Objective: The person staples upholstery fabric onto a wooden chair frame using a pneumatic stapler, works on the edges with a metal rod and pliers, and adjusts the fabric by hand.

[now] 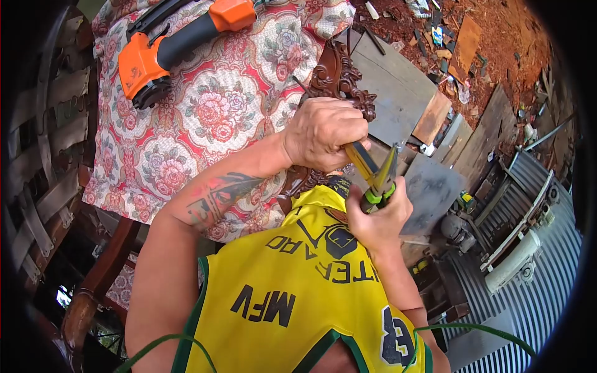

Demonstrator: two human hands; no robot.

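My left hand [326, 133] is closed in a fist around a yellow and dark tool [362, 158], whose end sticks out toward the right. My right hand [380, 217] grips pliers [384, 180] with green and black handles, their metal jaws pointing up beside the yellow tool. Whether the two tools touch, I cannot tell. Both hands are above a carved dark wooden frame [336, 74], which runs along the edge of a floral cushion [217, 115]. My left hand hides part of the carving.
An orange and black power tool [140, 65] lies on the floral cloth at the upper left. Flat boards [395, 87] and scraps cover reddish ground at the upper right. Corrugated metal sheet [528, 317] and machine parts [460, 230] are at the lower right.
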